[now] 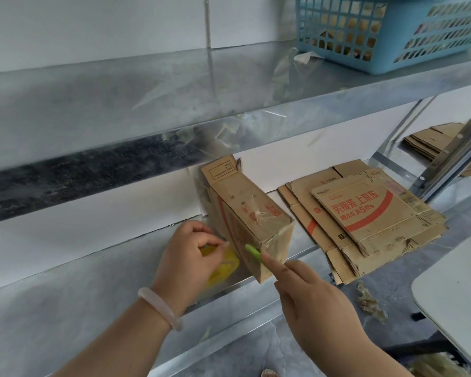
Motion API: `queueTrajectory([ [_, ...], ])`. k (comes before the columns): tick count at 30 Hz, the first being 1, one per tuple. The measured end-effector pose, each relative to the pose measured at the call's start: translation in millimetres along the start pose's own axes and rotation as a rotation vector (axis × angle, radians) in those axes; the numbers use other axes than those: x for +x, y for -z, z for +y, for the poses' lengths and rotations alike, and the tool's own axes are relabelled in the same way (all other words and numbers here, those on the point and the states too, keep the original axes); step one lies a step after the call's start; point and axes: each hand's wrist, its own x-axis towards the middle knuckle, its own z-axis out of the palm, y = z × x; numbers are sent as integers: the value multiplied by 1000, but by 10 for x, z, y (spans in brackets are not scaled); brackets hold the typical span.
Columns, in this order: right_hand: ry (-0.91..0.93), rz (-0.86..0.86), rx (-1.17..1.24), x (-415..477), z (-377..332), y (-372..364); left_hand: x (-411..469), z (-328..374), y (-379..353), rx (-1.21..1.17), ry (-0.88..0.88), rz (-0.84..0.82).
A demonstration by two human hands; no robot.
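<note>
A small brown cardboard box [245, 213] with clear tape on it stands tilted on the lower metal shelf [65, 308]. My left hand [186, 257], a pale bangle on its wrist, is curled at the box's left side and pinches a strip of clear tape, with a yellow object [223, 266] beneath it. My right hand [313, 300] grips a green-handled cutter [253, 251] and holds its tip against the box's lower front face, index finger stretched along the handle.
A stack of flattened cardboard boxes [365, 219] lies to the right on the same shelf. More flat cardboard [430, 140] lies further right. A blue plastic basket [386, 31] sits on the upper shelf [147, 99]. A white tabletop edge [454, 295] is at lower right.
</note>
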Motion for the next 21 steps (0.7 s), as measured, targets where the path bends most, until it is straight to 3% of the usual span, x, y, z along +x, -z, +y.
queueTrajectory([
  [4, 123, 190, 195, -144, 264, 184, 8, -222, 70, 200, -33, 20],
  [7, -25, 312, 357, -61, 509, 256, -4, -340, 83, 383, -92, 80],
  [9, -209, 172, 348, 229, 734, 189, 1, -491, 71, 492, -144, 109],
  [12, -356, -203, 160, 672, 1143, -184, -58, -755, -7, 629, -114, 110],
  [17, -304, -446, -36, 1030, 1507, -667, -334, -1044, -230, 780, -76, 69],
  [21, -103, -473, -213, 1099, 1562, -747, -457, -1121, -274, 765, -53, 34],
])
